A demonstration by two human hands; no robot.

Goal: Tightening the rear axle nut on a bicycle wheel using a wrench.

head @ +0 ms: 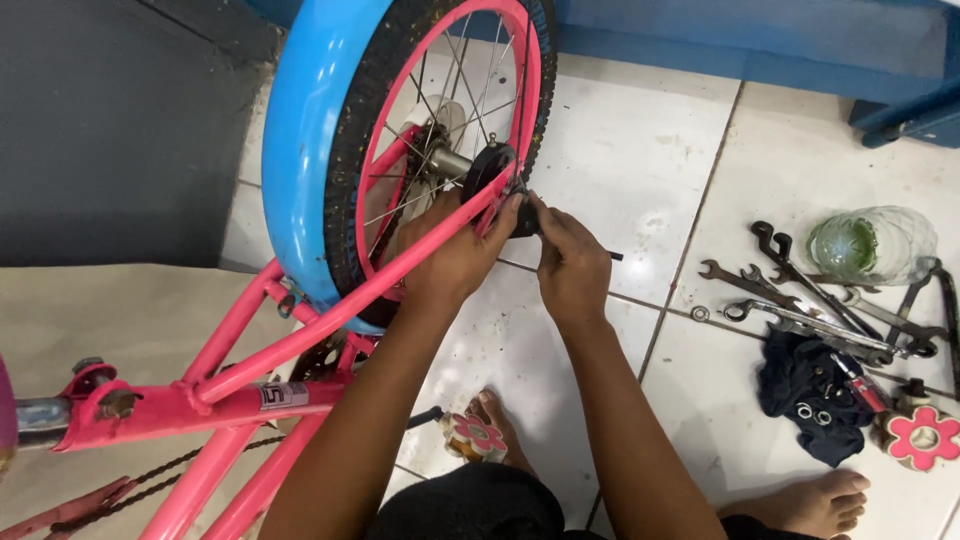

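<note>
The upturned pink steel bicycle frame [250, 370] carries its rear wheel with pink rim and blue mudguard [330, 140] mounted. At the black axle fitting [490, 170], the left hand [455, 255] clasps the stay while the right hand [570, 265] pinches a slim tool; fastening looks unfinished. Steel spanners [800, 300] lie on the white floor tiles [620, 160].

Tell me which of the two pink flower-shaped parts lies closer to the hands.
The pink flower-shaped part beside the toes, below the hands; the other pink flower lies far right, by the dark cloth.
</note>
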